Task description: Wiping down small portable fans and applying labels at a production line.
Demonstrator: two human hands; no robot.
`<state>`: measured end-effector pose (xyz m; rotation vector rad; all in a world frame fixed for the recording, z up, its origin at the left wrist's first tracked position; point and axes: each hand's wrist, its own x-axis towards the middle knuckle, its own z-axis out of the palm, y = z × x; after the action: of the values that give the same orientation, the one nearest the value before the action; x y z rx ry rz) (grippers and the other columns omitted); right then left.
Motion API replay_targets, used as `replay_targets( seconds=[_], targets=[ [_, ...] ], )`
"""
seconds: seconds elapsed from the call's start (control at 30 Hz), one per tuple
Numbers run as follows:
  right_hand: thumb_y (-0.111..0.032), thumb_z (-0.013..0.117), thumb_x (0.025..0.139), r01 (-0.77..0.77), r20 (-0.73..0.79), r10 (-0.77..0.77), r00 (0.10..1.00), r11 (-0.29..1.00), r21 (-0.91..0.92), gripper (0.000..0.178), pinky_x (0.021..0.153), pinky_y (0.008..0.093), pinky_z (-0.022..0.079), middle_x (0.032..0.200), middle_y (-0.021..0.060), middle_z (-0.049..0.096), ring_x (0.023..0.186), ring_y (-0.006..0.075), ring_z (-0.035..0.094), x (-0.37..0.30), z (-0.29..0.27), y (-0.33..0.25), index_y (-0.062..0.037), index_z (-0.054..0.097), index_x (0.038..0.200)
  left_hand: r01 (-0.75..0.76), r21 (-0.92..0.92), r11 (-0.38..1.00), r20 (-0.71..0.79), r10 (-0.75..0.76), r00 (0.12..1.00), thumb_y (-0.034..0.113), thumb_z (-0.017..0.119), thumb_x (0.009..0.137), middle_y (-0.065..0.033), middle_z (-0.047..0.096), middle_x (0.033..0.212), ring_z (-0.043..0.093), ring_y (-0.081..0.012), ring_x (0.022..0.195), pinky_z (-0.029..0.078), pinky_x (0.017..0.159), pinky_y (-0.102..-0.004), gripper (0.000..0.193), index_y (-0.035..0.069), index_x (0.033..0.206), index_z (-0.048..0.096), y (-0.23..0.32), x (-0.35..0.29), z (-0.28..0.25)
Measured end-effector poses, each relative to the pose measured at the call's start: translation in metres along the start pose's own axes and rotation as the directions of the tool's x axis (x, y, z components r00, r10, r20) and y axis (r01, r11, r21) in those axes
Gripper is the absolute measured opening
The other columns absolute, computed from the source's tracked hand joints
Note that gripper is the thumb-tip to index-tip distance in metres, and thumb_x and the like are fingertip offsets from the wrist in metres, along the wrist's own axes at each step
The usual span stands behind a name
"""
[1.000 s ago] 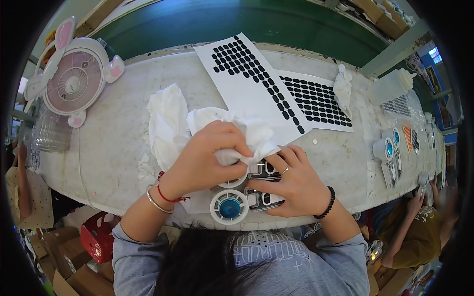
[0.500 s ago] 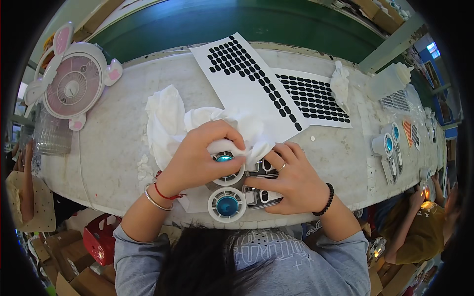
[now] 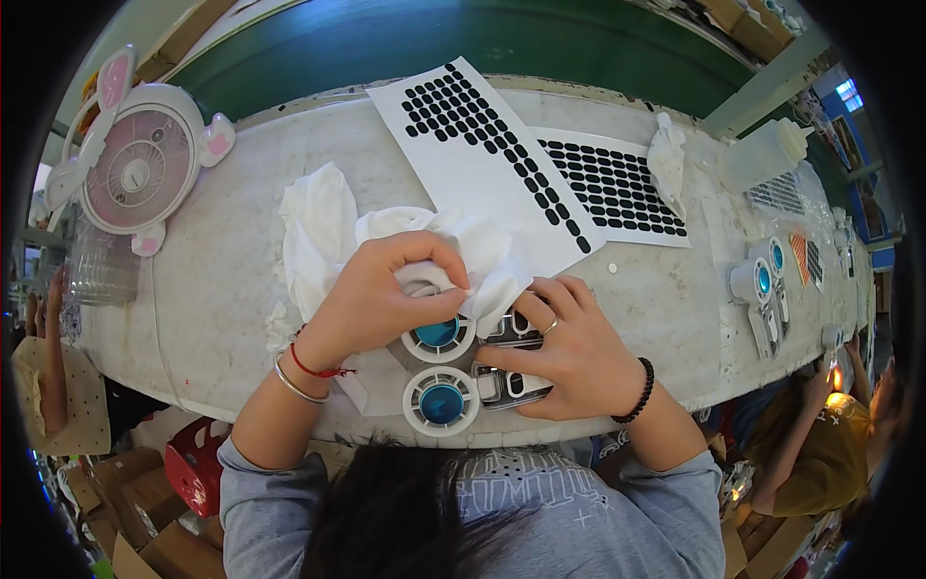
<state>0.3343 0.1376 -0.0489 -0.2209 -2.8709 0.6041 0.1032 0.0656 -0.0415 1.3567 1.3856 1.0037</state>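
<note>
Looking down past your own dark hair, you see two round white parts with blue centres at the near edge of the table [image 3: 222, 318], a pale, scuffed surface. The nearer round part [image 3: 442, 401] lies uncovered; the farther round part [image 3: 439, 336] sits just beyond it. Your right hand [image 3: 569, 352] lies flat, pressing down on a grey ribbed piece [image 3: 506, 384] beside both. Your left hand [image 3: 376, 294] is clenched on a bunched white cloth [image 3: 323, 227], held right over the farther part. Beyond the cloth lie two white sheets of black dots [image 3: 487, 159], blocking the middle of the table. A pink and white fan [image 3: 135, 174] stands far left, a squeeze bottle [image 3: 767, 154] far right. A green wall [image 3: 502, 43] backs the table.
</note>
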Motion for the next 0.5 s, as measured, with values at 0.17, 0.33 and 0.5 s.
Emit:
replay_targets(
  seconds=[0.17,0.33,0.5],
  targets=[
    [-0.031,0.076,0.053,0.008,-0.003,-0.008,1.000,1.000,-0.003,0.054,0.096,0.0492,0.033,0.125,0.0150,0.048,0.112,0.0376,0.044,-0.0006,0.0021,-0.0004,-0.0268,0.068,0.106,-0.101,0.046,0.994,-0.003,0.101,0.995,0.001,0.066,0.075,-0.0016,0.062,0.085,0.057,-0.0102,0.082,0.045,0.077,-0.0237,0.007,0.002,0.082,0.064,-0.0013,-0.0018,0.0047],
    [-0.031,0.075,0.053,-0.001,-0.017,0.001,1.000,1.000,0.008,0.054,0.096,0.0487,0.034,0.124,0.0149,0.049,0.112,0.0376,0.044,0.0001,0.0008,0.0004,-0.0264,0.068,0.106,0.065,-0.039,0.997,-0.012,-0.065,0.998,0.000,0.066,0.073,-0.0020,0.061,0.085,0.056,-0.0104,0.083,0.044,0.078,-0.0237,0.010,0.002,0.082,0.063,-0.0018,0.0009,-0.0012],
    [-0.030,0.075,0.053,0.019,-0.003,-0.019,1.000,1.000,0.017,0.054,0.095,0.0481,0.034,0.126,0.0154,0.049,0.113,0.0374,0.044,-0.0004,0.0012,0.0008,-0.0260,0.068,0.107,-0.136,0.056,0.989,0.006,0.136,0.991,0.003,0.066,0.074,-0.0016,0.061,0.082,0.056,-0.0093,0.081,0.044,0.076,-0.0235,0.009,0.002,0.081,0.061,-0.0053,-0.0009,0.0082]
  ],
)
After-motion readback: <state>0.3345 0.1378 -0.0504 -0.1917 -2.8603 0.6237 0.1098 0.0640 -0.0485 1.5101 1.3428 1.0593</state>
